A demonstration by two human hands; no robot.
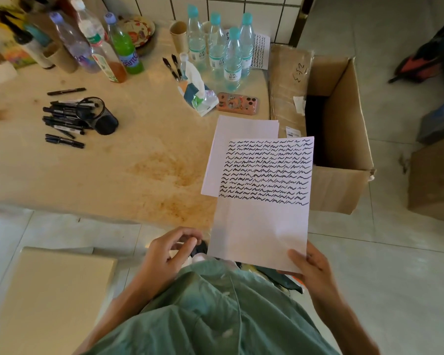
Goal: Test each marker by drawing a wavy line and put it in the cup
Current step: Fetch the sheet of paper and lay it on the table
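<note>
My right hand (310, 265) grips the bottom right corner of a white sheet (259, 234) whose upper half is filled with rows of black wavy lines. The sheet is lifted off the counter, over its front edge. My left hand (169, 254) is close to my body with fingers curled around a small dark object; I cannot tell what it is. A black mesh cup (98, 115) lies tipped on its side at the left of the counter, with several black markers (62, 119) spilled in and beside it. One marker (66, 91) lies apart behind them.
Blank paper (241, 131) lies on the beige counter (139, 162). Behind it are a phone (237, 103), a tissue pack (198, 96), two pens (173, 67), water bottles (232, 60) and drink bottles (121, 47). An open cardboard box (338, 134) stands on the floor at right.
</note>
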